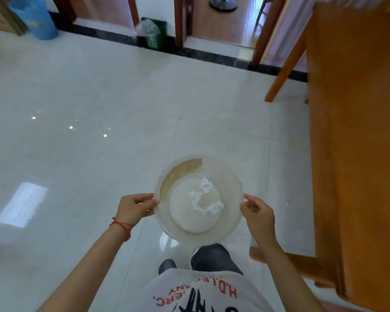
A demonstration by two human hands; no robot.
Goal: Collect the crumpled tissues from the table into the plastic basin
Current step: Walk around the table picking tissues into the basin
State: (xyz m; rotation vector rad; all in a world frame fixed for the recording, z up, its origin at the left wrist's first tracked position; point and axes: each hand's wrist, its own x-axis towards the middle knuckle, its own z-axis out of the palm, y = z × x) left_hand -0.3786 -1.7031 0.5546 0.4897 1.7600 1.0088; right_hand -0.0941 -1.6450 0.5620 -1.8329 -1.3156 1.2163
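Note:
I hold a round, translucent plastic basin (232,176) in front of me over the tiled floor. My left hand (134,208) grips its left rim and my right hand (258,213) grips its right rim. Crumpled white tissues (206,198) lie inside on the basin's bottom, towards the right. A red string bracelet circles my left wrist. The wooden table (356,131) stands at my right; no tissues show on the part of it in view.
A green waste bin (153,33) with a plastic liner stands against the far wall between two doorways. A blue bin (35,18) is at the far left. The table's leg (284,70) slants down to the floor. My legs and a shoe show below the basin.

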